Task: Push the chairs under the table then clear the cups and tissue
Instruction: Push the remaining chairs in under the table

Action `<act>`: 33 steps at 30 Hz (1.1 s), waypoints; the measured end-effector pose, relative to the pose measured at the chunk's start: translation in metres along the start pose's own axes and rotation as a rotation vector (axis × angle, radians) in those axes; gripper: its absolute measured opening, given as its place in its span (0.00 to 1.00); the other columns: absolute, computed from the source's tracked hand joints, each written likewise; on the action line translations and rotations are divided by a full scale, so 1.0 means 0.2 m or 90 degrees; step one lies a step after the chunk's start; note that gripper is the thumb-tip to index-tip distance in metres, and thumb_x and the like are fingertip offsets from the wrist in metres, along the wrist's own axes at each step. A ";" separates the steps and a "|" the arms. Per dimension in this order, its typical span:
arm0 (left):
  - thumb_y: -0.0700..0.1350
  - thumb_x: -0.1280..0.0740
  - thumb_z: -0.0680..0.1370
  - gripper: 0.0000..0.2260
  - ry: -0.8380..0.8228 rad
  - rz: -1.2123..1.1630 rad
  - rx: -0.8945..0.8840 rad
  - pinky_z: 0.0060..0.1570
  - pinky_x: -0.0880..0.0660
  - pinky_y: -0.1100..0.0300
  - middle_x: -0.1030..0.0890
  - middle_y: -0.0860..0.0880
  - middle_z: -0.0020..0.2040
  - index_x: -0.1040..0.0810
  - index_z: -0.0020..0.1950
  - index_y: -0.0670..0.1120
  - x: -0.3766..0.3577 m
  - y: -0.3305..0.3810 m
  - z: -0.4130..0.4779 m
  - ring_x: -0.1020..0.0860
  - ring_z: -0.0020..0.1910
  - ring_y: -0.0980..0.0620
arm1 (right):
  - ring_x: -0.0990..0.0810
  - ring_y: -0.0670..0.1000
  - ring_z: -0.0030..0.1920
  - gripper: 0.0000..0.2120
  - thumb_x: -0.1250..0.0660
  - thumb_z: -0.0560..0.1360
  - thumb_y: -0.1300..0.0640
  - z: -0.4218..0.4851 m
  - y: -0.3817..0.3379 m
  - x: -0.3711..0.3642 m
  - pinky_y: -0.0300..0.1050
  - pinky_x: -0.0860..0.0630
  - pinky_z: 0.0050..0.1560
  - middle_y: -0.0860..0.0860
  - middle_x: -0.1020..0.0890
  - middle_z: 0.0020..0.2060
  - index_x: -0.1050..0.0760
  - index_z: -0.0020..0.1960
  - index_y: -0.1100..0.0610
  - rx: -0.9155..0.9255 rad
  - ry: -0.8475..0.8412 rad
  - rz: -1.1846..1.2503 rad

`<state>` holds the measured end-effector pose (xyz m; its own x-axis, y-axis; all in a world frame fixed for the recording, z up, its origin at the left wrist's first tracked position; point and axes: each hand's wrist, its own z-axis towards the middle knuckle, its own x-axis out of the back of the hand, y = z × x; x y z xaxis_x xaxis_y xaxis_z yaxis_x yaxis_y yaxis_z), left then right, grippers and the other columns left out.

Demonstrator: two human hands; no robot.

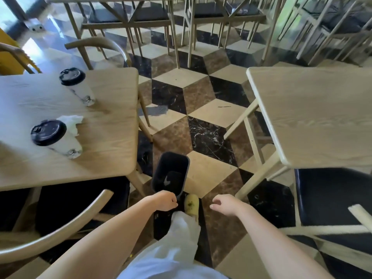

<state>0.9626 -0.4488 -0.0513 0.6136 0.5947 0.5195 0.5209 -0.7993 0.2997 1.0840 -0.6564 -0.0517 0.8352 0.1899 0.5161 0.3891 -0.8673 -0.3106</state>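
On the left of the frame stands a light wooden counter (112,137) carrying two white paper cups with black lids and a crumpled tissue. The far cup (77,86) sits toward the upper left of the counter, and the near cup (56,138) stands lower left of it, with the white tissue (72,122) lying just beside and touching its upper right side. A wooden chair with a curved back (60,228) and dark seat is tucked under the counter's near edge at the lower left, and a second curved-back chair (100,47) shows at the counter's far edge in the upper left. On the patterned marble floor (211,113) at the lower centre stands a small dark waste bin (171,174), open at the top, just off the counter's near right corner. The left hand (166,201) hangs at the bin's near rim with the fingers curled in loosely; whether it touches the rim cannot be told. The right hand (225,205) hovers apart to the right, fingers loosely curled and holding nothing. Below the hands a leg in pale trousers ends in a yellow shoe (192,205). Another bare wooden counter (322,117) fills the right side, with a dark-seated chair (332,198) under it.
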 end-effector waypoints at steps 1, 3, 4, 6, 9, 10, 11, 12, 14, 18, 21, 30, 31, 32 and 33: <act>0.48 0.42 0.83 0.17 -0.001 -0.005 0.003 0.62 0.28 0.56 0.20 0.45 0.59 0.24 0.66 0.41 0.06 0.01 0.06 0.23 0.63 0.44 | 0.28 0.54 0.67 0.25 0.42 0.79 0.44 0.06 -0.01 0.09 0.48 0.29 0.65 0.54 0.28 0.70 0.34 0.72 0.55 0.004 -0.006 -0.012; 0.47 0.43 0.83 0.18 -0.003 -0.018 0.008 0.60 0.28 0.61 0.21 0.43 0.60 0.25 0.67 0.40 0.18 0.03 0.17 0.23 0.60 0.47 | 0.29 0.55 0.68 0.25 0.42 0.80 0.44 0.18 -0.02 0.26 0.49 0.30 0.66 0.54 0.29 0.70 0.35 0.72 0.56 0.010 -0.025 -0.034; 0.47 0.44 0.84 0.18 -0.003 -0.025 0.014 0.55 0.28 0.65 0.22 0.43 0.59 0.26 0.68 0.39 0.25 0.04 0.23 0.22 0.55 0.49 | 0.29 0.55 0.69 0.25 0.42 0.80 0.45 0.24 -0.03 0.36 0.49 0.30 0.66 0.54 0.30 0.71 0.35 0.73 0.56 0.014 -0.033 -0.041; 0.47 0.45 0.84 0.18 0.003 -0.048 0.033 0.49 0.29 0.69 0.23 0.44 0.57 0.27 0.69 0.38 0.40 0.06 0.36 0.23 0.53 0.50 | 0.29 0.55 0.69 0.25 0.42 0.80 0.45 0.38 -0.04 0.57 0.49 0.30 0.66 0.54 0.29 0.70 0.35 0.73 0.56 0.018 -0.039 -0.058; 0.47 0.46 0.84 0.19 0.001 -0.044 0.050 0.63 0.31 0.59 0.25 0.44 0.68 0.28 0.71 0.40 0.63 0.11 0.51 0.26 0.66 0.45 | 0.28 0.55 0.68 0.25 0.42 0.79 0.44 0.56 -0.06 0.88 0.49 0.29 0.65 0.53 0.28 0.70 0.34 0.72 0.55 0.024 -0.029 -0.070; 0.47 0.46 0.84 0.19 0.005 -0.031 0.058 0.65 0.32 0.58 0.26 0.44 0.70 0.29 0.71 0.41 0.71 0.13 0.55 0.27 0.68 0.45 | 0.28 0.54 0.67 0.25 0.42 0.79 0.43 0.61 -0.07 0.97 0.48 0.29 0.65 0.53 0.28 0.70 0.33 0.72 0.55 0.028 -0.024 -0.068; 0.46 0.45 0.84 0.18 0.015 -0.026 0.071 0.65 0.33 0.57 0.26 0.44 0.70 0.29 0.71 0.41 0.79 0.14 0.60 0.28 0.69 0.45 | 0.28 0.54 0.67 0.25 0.41 0.79 0.43 0.66 -0.09 1.07 0.48 0.29 0.64 0.53 0.29 0.70 0.33 0.72 0.55 0.032 -0.020 -0.071; 0.45 0.44 0.83 0.18 0.023 -0.021 0.083 0.65 0.32 0.57 0.26 0.44 0.70 0.27 0.70 0.41 0.85 0.15 0.63 0.27 0.68 0.46 | 0.28 0.54 0.67 0.25 0.41 0.79 0.44 0.70 -0.10 1.14 0.48 0.29 0.64 0.53 0.29 0.70 0.33 0.72 0.56 0.037 -0.019 -0.082; 0.46 0.43 0.83 0.15 0.014 -0.021 0.087 0.55 0.27 0.57 0.22 0.41 0.64 0.23 0.65 0.42 0.98 0.15 0.71 0.22 0.57 0.47 | 0.29 0.54 0.68 0.25 0.41 0.79 0.44 0.76 -0.14 1.29 0.47 0.30 0.64 0.53 0.29 0.70 0.33 0.72 0.56 0.046 -0.028 -0.105; 0.47 0.46 0.83 0.16 0.006 -0.062 0.095 0.40 0.30 0.55 0.22 0.39 0.49 0.22 0.54 0.39 1.22 0.12 0.87 0.23 0.41 0.45 | 0.27 0.54 0.66 0.23 0.42 0.80 0.45 0.95 -0.21 1.60 0.47 0.30 0.63 0.54 0.27 0.68 0.31 0.70 0.57 0.079 -0.056 -0.174; 0.46 0.42 0.82 0.16 0.030 -0.091 0.137 0.54 0.27 0.55 0.21 0.41 0.62 0.23 0.64 0.40 1.40 0.12 0.97 0.22 0.61 0.42 | 0.27 0.55 0.66 0.23 0.43 0.80 0.44 1.13 -0.28 1.83 0.48 0.30 0.63 0.54 0.26 0.67 0.29 0.68 0.58 0.104 -0.093 -0.221; 0.47 0.44 0.83 0.17 0.076 -0.228 0.180 0.64 0.27 0.52 0.23 0.44 0.66 0.25 0.68 0.41 1.97 0.15 1.42 0.24 0.63 0.45 | 0.27 0.53 0.66 0.24 0.42 0.78 0.42 1.70 -0.47 2.52 0.47 0.30 0.63 0.51 0.26 0.66 0.28 0.68 0.54 0.150 -0.209 -0.389; 0.47 0.44 0.83 0.17 0.074 -0.246 0.177 0.64 0.27 0.52 0.23 0.45 0.66 0.26 0.68 0.42 2.03 0.16 1.45 0.24 0.64 0.45 | 0.28 0.53 0.66 0.25 0.42 0.78 0.42 1.76 -0.49 2.60 0.47 0.31 0.63 0.51 0.27 0.68 0.29 0.69 0.54 0.150 -0.211 -0.417; 0.47 0.43 0.83 0.17 0.079 -0.256 0.176 0.64 0.27 0.53 0.23 0.45 0.66 0.25 0.68 0.42 2.08 0.18 1.48 0.24 0.64 0.45 | 0.28 0.53 0.67 0.25 0.42 0.78 0.42 1.81 -0.50 2.65 0.47 0.31 0.64 0.51 0.27 0.68 0.29 0.69 0.55 0.155 -0.207 -0.438; 0.47 0.43 0.83 0.17 0.094 -0.274 0.179 0.64 0.27 0.53 0.23 0.45 0.65 0.25 0.68 0.43 2.14 0.19 1.52 0.24 0.64 0.46 | 0.28 0.53 0.66 0.24 0.42 0.78 0.42 1.87 -0.53 2.72 0.47 0.31 0.64 0.52 0.27 0.68 0.29 0.69 0.55 0.162 -0.203 -0.456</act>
<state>1.4244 -0.1980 -0.0608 0.2294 0.8292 0.5096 0.8587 -0.4189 0.2951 1.6418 -0.2900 -0.0366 0.4062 0.8122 0.4186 0.9138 -0.3625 -0.1834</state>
